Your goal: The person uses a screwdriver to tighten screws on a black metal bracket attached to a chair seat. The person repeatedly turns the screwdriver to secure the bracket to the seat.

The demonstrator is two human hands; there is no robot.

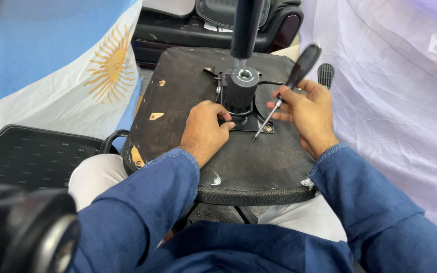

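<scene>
On seat underside [178,101]: right hand [307,114] gripping screwdriver [289,86]

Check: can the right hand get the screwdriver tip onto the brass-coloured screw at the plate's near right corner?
Probably yes. The right hand holds the screwdriver with its tip just left of the screw, nothing between them. The left hand rests on the plate farther left, clear of that corner.

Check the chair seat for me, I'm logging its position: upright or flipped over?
Flipped. The seat lies underside up across the lap, its metal plate and black column pointing upward.
</scene>
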